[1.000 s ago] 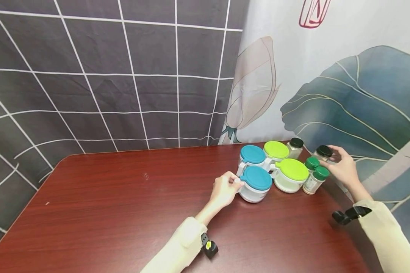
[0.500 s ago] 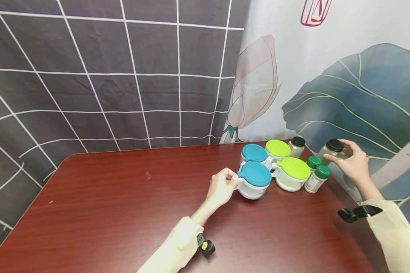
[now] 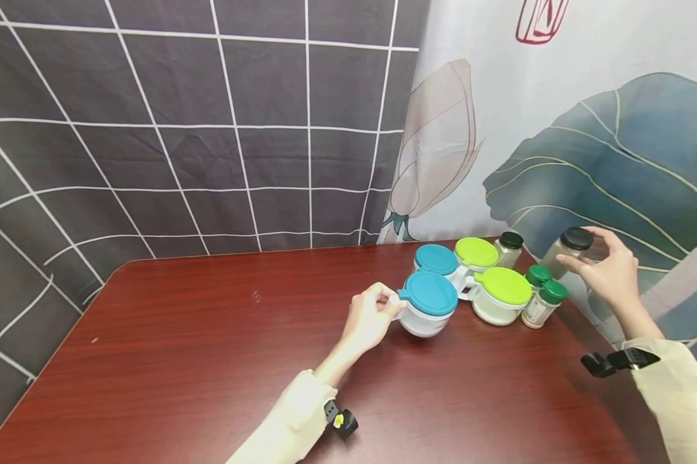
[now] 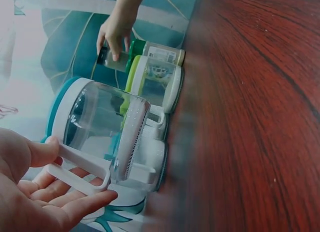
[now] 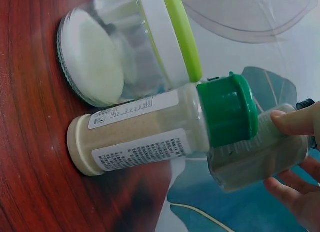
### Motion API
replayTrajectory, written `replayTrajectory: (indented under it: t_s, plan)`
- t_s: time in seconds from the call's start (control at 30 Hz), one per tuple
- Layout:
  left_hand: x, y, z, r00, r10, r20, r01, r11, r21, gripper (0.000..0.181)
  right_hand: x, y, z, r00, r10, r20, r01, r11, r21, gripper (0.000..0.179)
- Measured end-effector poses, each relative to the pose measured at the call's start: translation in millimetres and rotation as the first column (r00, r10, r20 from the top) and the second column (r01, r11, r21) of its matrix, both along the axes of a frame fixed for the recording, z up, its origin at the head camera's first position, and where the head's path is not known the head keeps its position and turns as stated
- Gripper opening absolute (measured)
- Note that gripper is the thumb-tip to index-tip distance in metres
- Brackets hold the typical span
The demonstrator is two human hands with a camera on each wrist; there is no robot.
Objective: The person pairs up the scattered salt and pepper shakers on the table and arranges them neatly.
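Observation:
My left hand [image 3: 367, 317] grips the white handle [image 4: 84, 160] of a clear seasoning jar with a blue lid [image 3: 429, 293]. In the left wrist view, that jar is tilted and its base is off the table. At the far right, my right hand [image 3: 612, 274] holds a clear spice bottle with a black cap [image 3: 559, 253] between thumb and fingers. This bottle leans in the air behind two green-capped spice shakers [image 3: 541, 308]. The right wrist view has the bottle [image 5: 245, 164] just past one shaker [image 5: 145, 132]; its contents are hard to make out.
On the reddish-brown table [image 3: 209, 348] stand another blue-lidded jar [image 3: 435, 259], two green-lidded jars [image 3: 502, 306] and a second black-capped bottle [image 3: 507, 250] at the back. A dark gridded cloth [image 3: 256, 161] and a printed white curtain [image 3: 499, 96] hang behind.
My left hand has lifted the blue-lidded jar and drawn it slightly left, away from the others. My right hand has raised the black-capped bottle up and to the right.

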State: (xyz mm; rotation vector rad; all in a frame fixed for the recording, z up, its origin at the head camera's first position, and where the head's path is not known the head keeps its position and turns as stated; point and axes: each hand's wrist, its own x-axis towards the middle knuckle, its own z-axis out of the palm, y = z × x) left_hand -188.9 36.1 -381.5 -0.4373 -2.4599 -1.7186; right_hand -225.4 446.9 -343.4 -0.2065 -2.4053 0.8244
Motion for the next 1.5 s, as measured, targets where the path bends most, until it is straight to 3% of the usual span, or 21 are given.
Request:
replayTrajectory:
  t_s: [0.77, 1.27, 1.5]
  plan:
    - [4.7, -22.5, 1.7, 1.000, 0.031, 0.003, -0.031, 0.999, 0.041, 0.010, 0.5, -21.8, 16.6, 0.995, 0.015, -0.097, -0.014, 1.000, 0.014, 0.066]
    - [5.3, -38.3, -0.1, 0.998, 0.059, -0.009, -0.059, 0.997, 0.042, 0.009, 2.2, -44.0, 24.9, 0.985, 0.064, -0.159, -0.074, 0.995, -0.061, 0.064]
    - [4.7, -42.2, 1.3, 0.998, 0.070, 0.001, -0.070, 0.996, 0.051, 0.012, 2.1, -50.2, 28.3, 0.979, 0.073, -0.191, -0.084, 0.995, -0.053, 0.064]
